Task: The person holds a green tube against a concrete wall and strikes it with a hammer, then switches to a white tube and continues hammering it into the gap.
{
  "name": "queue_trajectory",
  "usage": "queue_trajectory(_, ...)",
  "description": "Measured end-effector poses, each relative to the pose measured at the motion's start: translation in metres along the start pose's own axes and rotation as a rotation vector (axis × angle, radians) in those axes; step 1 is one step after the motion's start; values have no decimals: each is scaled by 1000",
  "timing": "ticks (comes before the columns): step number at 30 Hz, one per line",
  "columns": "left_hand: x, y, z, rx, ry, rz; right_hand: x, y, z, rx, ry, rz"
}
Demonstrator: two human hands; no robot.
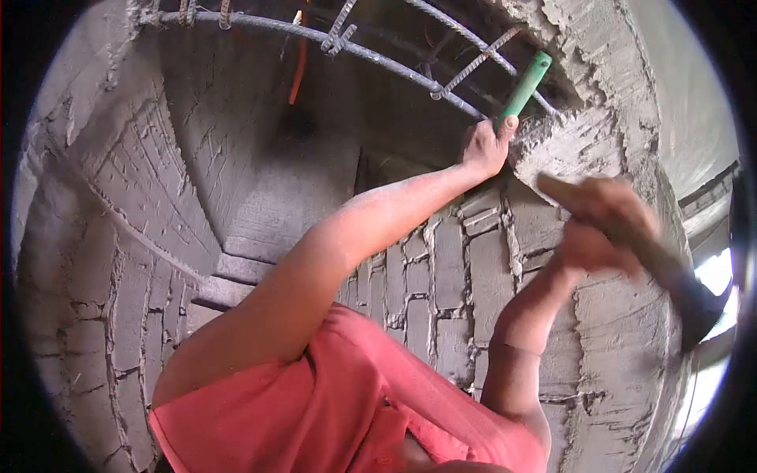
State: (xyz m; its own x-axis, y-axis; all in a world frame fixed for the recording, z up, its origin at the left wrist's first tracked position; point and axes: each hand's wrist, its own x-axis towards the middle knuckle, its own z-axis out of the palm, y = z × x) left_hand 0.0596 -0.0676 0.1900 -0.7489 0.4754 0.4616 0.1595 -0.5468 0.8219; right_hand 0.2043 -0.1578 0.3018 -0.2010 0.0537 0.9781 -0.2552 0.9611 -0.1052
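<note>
My left hand (487, 148) is wrapped round a green bar-like tool (527, 85), which has a small dark spot near its upper end. Its other end is hidden by the hand, close to the broken edge of the rough mortar (569, 146). To the right and lower, my right hand (607, 232) grips the wooden handle of a hammer (666, 268), smeared by motion. The dark hammer head (703, 315) points down and right, well apart from the green tool.
Steel reinforcing bars (378, 59) cross the top over a dark opening. An orange strip (299, 67) hangs there. Brickwork (445, 272) with rough mortar joints lies behind my arms, a grey plastered slope (142, 162) at left. Bright gaps show at the right edge.
</note>
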Motion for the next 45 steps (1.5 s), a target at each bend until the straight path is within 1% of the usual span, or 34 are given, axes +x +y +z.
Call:
queue_trajectory(1, -3, -1, -3, -52, -82, 6, 21, -28, -6, 191, -147, -212)
queue_trajectory(2, -1, -2, -4, -105, -158, 15, 33, -59, 4, 309, -213, -306)
queue_trajectory(4, -1, -6, 0, -101, -143, 10, 34, -72, 29, 438, -191, -482)
queue_trajectory(6, -3, -12, 1, -97, -140, 17, -39, 51, -11, -218, 109, -276)
queue_trajectory(8, 0, -16, 4, 63, -76, 37, -49, 101, 10, -855, -517, 324)
queue_trajectory(9, -2, -10, 3, -14, -67, -14, -78, 106, -4, -1033, -447, -48)
queue_trajectory(10, -4, -45, 32, 292, 119, 357, -79, 118, -11, -1173, -344, -479)
queue_trajectory(11, 18, -38, 30, 172, 162, 270, -56, 102, 1, -689, -332, -247)
queue_trajectory(12, -2, -34, 29, 52, 150, 114, -39, 51, 2, -243, -334, 57)
queue_trajectory(13, -5, -27, 18, 28, -28, 41, -17, 11, 27, -162, 2, 201)
queue_trajectory(14, 7, -14, 10, 26, -17, 66, 0, 1, 19, 94, 88, 40)
queue_trajectory(15, 1, -6, 4, -77, -88, 69, 21, -28, 18, 355, 3, -103)
queue_trajectory(16, -6, -4, 1, -180, -158, 63, 32, -51, 17, 401, -33, -228)
queue_trajectory(17, -4, -5, -2, -178, -154, 64, 40, -69, 5, 329, -171, -286)
queue_trajectory(18, -4, -6, -5, -149, -159, 89, 37, -75, 10, 302, -48, -419)
queue_trajectory(20, -8, -11, -12, -108, -179, 116, 19, -59, 13, 223, 27, -504)
queue_trajectory(23, -5, -26, -32, 40, -251, 513, -55, -30, 23, 189, 109, -166)
queue_trajectory(24, -5, -37, -37, 116, -319, 560, -88, -28, 30, 266, 177, -32)
queue_trajectory(25, -11, -42, -45, 138, -374, 550, -128, -23, 20, 345, 133, 129)
queue_trajectory(26, -19, -45, -54, 162, -435, 544, -170, -24, 23, 214, 214, 267)
queue_trajectory(27, -34, -54, -70, 218, -530, 393, -204, -27, 18, 14, 151, 309)
queue_trajectory(28, -53, -67, -83, 281, -628, 247, -228, -57, 21, -335, 87, 646)
queue_trajectory(29, -79, -99, -95, 193, -640, 7, -246, -73, 11, -1029, -429, 585)
queue_trajectory(30, -108, -128, -116, 121, -648, -241, -267, -88, 12, -859, -258, 754)
queue_trajectory(31, -134, -136, -140, 204, -682, -755, -287, -102, 17, -678, -78, 894)
queue_trajectory(32, -160, -143, -167, 311, -701, -965, -310, -116, 12, -596, -103, 1230)
queue_trajectory(33, -202, -196, -200, 457, -758, -914, -333, -131, 9, -473, -133, 1563)
queue_trajectory(34, -224, -203, -231, 640, -915, -1014, -349, -142, 14, -458, -68, 1593)
queue_trajectory(36, -263, -197, -274, 566, -1226, -1080, -376, -167, 24, -478, -180, 1823)
queue_trajectory(38, -277, -141, -279, 386, -1324, -1227, -442, -182, 43, -491, -75, 1897)
queue_trajectory(40, -289, -105, -283, 410, -1519, -984, -462, -200, 61, -519, 20, 1946)
queue_trajectory(42, -303, -109, -297, 405, -1623, -935, -434, -216, 75, -30, 530, 2103)
queue_trajectory(44, -314, -110, -309, 225, -1721, -474, -445, -230, 85, 31, 738, 2069)
queue_trajectory(45, -319, -115, -312, 258, -1787, -352, -454, -233, 87, -65, 665, 1975)
